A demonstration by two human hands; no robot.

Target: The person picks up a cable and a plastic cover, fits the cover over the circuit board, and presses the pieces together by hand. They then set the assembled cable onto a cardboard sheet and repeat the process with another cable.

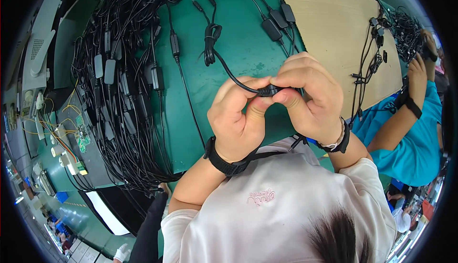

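My left hand (237,120) and my right hand (312,93) meet over the green tabletop, thumbs and fingertips pinched on a small black piece of a cable (271,90). From this piece the cord curves up and left to a tied coil (209,43) lying on the table, with two plug ends pointing away from me. Whatever lies on the right-hand side of the piece is mostly covered by my right fingers. Near my right wrist, a black cable end shows in front of my shirt.
A thick heap of black cables with inline boxes (109,72) covers the table's left. One cable (175,43) lies alone beside it. More boxed cables (272,28) lie ahead. Cardboard (329,24) covers the right, where a co-worker's arm (398,122) reaches toward another cable pile (405,31).
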